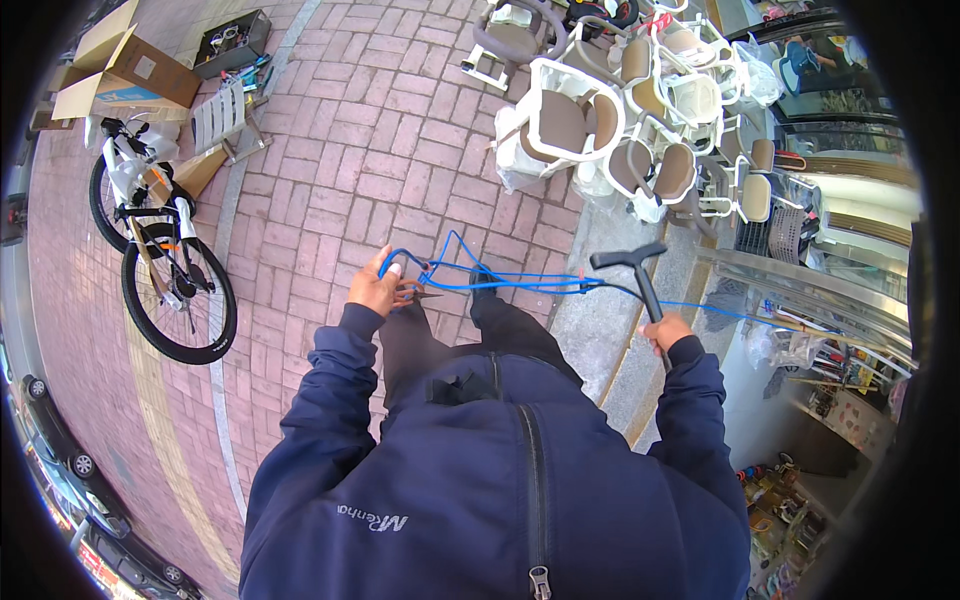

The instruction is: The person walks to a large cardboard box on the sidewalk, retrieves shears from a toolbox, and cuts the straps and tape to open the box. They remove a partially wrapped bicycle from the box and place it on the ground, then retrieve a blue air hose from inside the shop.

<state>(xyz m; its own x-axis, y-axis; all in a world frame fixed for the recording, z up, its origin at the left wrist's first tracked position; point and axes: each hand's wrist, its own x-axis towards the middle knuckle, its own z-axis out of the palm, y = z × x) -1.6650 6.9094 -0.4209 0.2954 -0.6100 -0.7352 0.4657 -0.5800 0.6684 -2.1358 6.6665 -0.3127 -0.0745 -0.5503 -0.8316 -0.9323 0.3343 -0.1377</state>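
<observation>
My left hand [376, 287] is closed on a bent loop of blue cord [455, 287]. Also in it is what looks like a pair of scissors [422, 294], with orange handles by the fingers and a pointed blade facing right. Several strands of the cord stretch rightward across my front, above my dark shoes. A black T-shaped handle [645, 278] on a tube rises from my right hand [667, 331], whose fingers wrap round the tube. Close to its crossbar, a dark line meets the blue strands. A single blue strand continues right, past the handle.
White-framed chairs [572, 110] with brown seats crowd the upper right, beside stone steps [600, 335]. A bicycle [180, 265] stands at left, near an open cardboard box [140, 75] and a slatted seat [225, 120]. Parked cars [75, 455] line the lower left.
</observation>
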